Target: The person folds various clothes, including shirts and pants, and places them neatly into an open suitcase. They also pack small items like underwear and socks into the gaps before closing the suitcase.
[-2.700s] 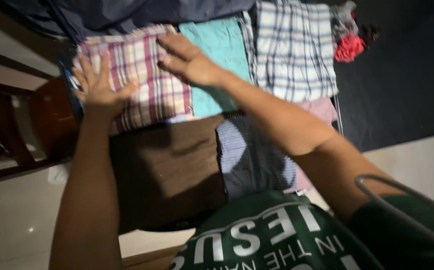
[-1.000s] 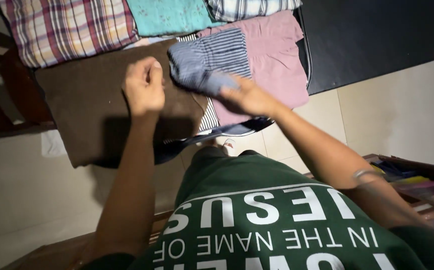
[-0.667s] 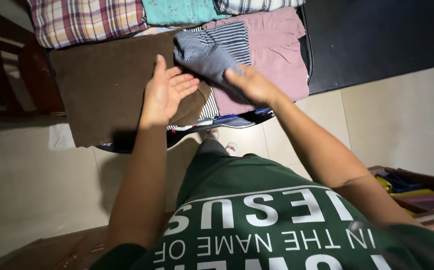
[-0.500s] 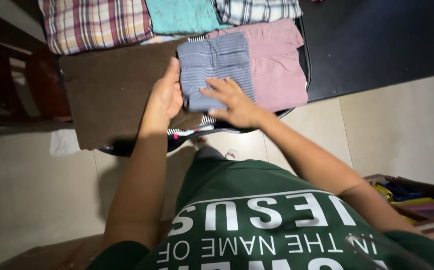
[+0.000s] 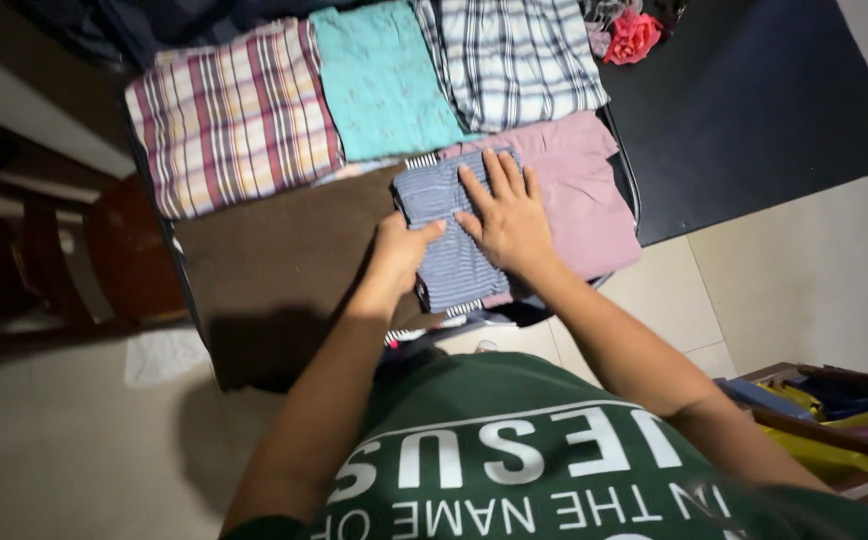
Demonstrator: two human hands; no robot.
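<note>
A folded blue-grey striped garment (image 5: 446,250) lies in an open suitcase among other folded clothes. My right hand (image 5: 507,215) rests flat on top of it, fingers spread and pointing away from me. My left hand (image 5: 403,252) grips its left edge, thumb on top. To its left lies a folded brown cloth (image 5: 284,270), to its right a folded pink garment (image 5: 589,195).
Behind lie a red-and-yellow plaid shirt (image 5: 234,115), a teal garment (image 5: 384,80) and a blue-white checked shirt (image 5: 519,60). A red flower-like item (image 5: 632,35) sits on the black surface (image 5: 764,100). A wooden chair (image 5: 104,250) stands left; a box of coloured items (image 5: 824,410) lower right.
The striped garment, earlier lifted and loose in my right hand, now lies folded flat in the case. My right hand presses on it and my left hand has closed on its edge.
</note>
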